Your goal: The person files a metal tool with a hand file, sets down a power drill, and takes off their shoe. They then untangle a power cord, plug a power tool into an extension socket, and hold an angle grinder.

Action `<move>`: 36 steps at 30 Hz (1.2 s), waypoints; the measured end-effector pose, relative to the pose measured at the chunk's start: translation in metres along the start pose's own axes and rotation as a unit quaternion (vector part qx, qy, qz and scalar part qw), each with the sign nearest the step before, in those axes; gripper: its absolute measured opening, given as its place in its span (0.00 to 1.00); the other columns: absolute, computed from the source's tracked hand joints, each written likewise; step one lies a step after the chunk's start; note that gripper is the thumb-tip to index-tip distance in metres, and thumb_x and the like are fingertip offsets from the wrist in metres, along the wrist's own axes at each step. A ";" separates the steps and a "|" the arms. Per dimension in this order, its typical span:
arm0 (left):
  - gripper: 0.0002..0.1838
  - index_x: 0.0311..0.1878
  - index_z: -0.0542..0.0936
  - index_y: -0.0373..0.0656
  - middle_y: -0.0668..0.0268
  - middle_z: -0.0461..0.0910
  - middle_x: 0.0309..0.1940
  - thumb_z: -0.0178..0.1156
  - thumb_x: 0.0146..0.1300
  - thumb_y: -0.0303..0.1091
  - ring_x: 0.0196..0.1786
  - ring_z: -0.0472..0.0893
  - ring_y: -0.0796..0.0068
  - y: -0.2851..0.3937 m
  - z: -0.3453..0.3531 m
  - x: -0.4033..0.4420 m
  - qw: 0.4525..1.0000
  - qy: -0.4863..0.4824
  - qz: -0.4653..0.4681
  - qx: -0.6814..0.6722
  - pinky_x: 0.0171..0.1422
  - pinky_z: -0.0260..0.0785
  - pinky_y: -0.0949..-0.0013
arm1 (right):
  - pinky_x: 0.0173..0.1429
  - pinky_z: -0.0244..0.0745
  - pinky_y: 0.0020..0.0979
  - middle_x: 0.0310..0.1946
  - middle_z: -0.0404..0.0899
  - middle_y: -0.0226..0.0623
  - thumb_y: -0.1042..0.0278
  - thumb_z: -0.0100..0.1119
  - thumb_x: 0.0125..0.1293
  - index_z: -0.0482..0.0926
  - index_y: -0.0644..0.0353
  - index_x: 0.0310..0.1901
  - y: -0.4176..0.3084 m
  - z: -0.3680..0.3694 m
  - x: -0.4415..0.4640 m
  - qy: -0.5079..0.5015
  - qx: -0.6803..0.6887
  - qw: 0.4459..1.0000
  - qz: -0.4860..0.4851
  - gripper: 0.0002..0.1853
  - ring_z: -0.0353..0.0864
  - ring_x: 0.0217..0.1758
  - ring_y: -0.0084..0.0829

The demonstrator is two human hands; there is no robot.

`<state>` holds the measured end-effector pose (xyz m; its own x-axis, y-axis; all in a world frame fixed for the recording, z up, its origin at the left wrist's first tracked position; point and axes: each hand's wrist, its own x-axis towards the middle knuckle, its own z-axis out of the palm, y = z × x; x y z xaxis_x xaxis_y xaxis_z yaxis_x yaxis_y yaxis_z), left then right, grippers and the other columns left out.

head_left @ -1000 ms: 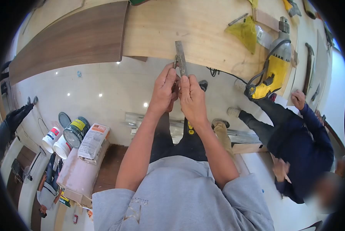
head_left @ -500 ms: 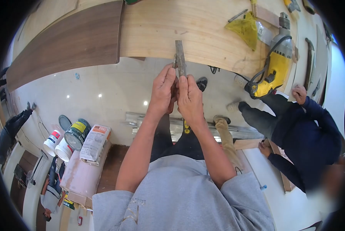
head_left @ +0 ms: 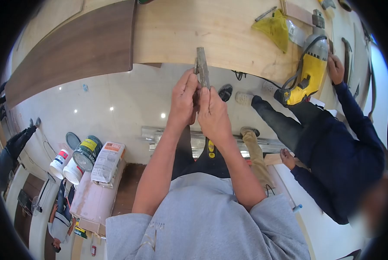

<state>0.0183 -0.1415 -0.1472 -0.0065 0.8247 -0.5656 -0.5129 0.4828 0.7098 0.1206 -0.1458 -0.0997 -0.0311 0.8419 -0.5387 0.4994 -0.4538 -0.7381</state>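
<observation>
Both my hands are raised close together at the front edge of the wooden table [head_left: 181,34]. My right hand [head_left: 214,113] grips the lower end of a flat grey metal bar [head_left: 202,63], which points up toward the table. Beside it, my left hand [head_left: 184,97] pinches a thinner metal piece [head_left: 196,66] lying along the bar's left side. My fingers hide the lower parts of both pieces. What the thin piece is, I cannot make out.
A yellow drill [head_left: 311,71] and a yellow bag [head_left: 275,30] lie on the table's right. A dark brown board [head_left: 72,47] covers its left. A co-worker [head_left: 328,151] stands right. Buckets [head_left: 87,154] and a sack [head_left: 108,162] are lower left; metal profiles [head_left: 263,146] lie behind my legs.
My hands keep their hold on the metal pieces, nearly still. The co-worker on the right has shifted left, with one hand now up beside the drill.
</observation>
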 end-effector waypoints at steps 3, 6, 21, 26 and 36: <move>0.22 0.62 0.80 0.38 0.80 0.70 0.31 0.51 0.85 0.49 0.31 0.65 0.89 0.000 0.001 -0.002 1.000 -0.001 -0.007 -0.006 0.34 0.57 0.79 | 0.41 0.70 0.63 0.32 0.79 0.69 0.54 0.41 0.86 0.70 0.67 0.46 0.004 0.002 -0.008 0.006 -0.013 1.000 0.004 0.21 0.78 0.43 0.74; 0.22 0.62 0.80 0.38 0.80 0.70 0.31 0.50 0.85 0.48 0.31 0.65 0.90 0.006 0.006 -0.002 1.000 0.007 0.003 0.012 0.34 0.57 0.79 | 0.41 0.70 0.63 0.33 0.79 0.69 0.54 0.41 0.86 0.70 0.67 0.46 -0.001 0.004 -0.009 0.015 -0.011 1.000 0.011 0.20 0.78 0.43 0.74; 0.22 0.62 0.79 0.38 0.76 0.75 0.38 0.50 0.85 0.48 0.39 0.71 0.87 -0.001 -0.005 0.005 1.000 -0.022 0.015 0.008 0.43 0.66 0.79 | 0.43 0.72 0.63 0.34 0.80 0.68 0.53 0.41 0.86 0.70 0.66 0.45 0.005 0.009 0.016 0.069 -0.133 0.982 -0.111 0.21 0.80 0.43 0.72; 0.22 0.62 0.79 0.38 0.75 0.76 0.40 0.50 0.85 0.48 0.41 0.72 0.86 0.005 -0.002 0.004 1.000 -0.026 -0.008 0.007 0.47 0.69 0.76 | 0.41 0.72 0.64 0.32 0.80 0.68 0.53 0.42 0.85 0.71 0.66 0.46 -0.006 0.007 0.002 0.043 -0.052 0.998 0.009 0.20 0.79 0.41 0.73; 0.21 0.63 0.79 0.40 0.77 0.73 0.36 0.49 0.86 0.47 0.36 0.69 0.88 0.008 0.001 0.001 1.000 -0.021 -0.003 0.008 0.40 0.62 0.79 | 0.41 0.73 0.60 0.34 0.81 0.67 0.56 0.43 0.85 0.73 0.68 0.47 -0.019 0.003 0.011 0.038 -0.058 0.997 0.020 0.20 0.81 0.43 0.70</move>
<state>0.0147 -0.1359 -0.1416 0.0324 0.8334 -0.5517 -0.4998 0.4915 0.7132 0.1087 -0.1288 -0.0930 0.0535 0.8458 -0.5309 0.5958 -0.4537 -0.6627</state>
